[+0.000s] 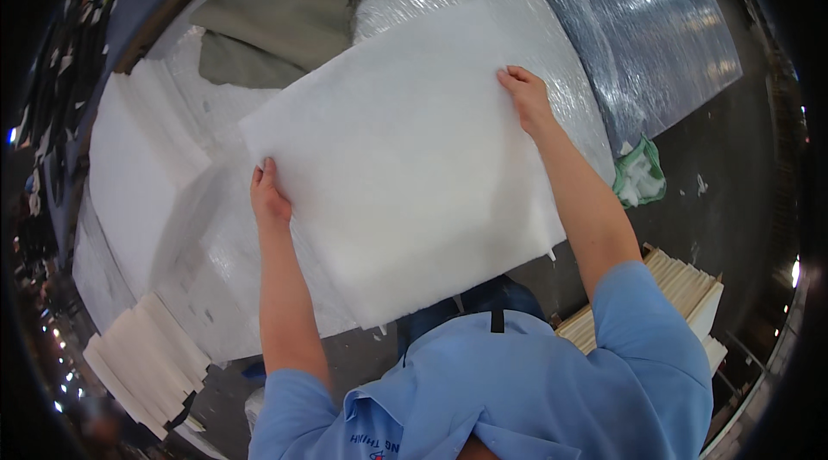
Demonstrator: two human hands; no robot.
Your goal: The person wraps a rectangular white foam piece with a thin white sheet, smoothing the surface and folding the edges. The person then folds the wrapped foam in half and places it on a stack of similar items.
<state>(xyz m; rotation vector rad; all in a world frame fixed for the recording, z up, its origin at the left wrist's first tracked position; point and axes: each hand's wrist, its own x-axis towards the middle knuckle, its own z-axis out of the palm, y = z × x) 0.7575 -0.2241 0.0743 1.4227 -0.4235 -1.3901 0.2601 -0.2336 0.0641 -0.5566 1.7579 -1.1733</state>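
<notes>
A large white sheet of fluffy padding [405, 158] spans the space between my two hands, over the front of a plastic-covered table. My left hand [270, 193] grips its left edge, thumb on top and the other fingers mostly hidden beneath. On the opposite edge, farther up, my right hand [524, 98] pinches the sheet between thumb and fingers. The sheet's near edge overhangs the table in front of my body. Beyond its far left edge lies a folded olive-grey cloth [276, 20].
A thick stack of white padding [142, 167] rises at the left. Pale boards or panels stand in stacks at lower left [151, 361] and lower right [681, 296]. Clear plastic sheeting [647, 37] drapes the far right side. A green bag [640, 174] with white stuffing sits beside it.
</notes>
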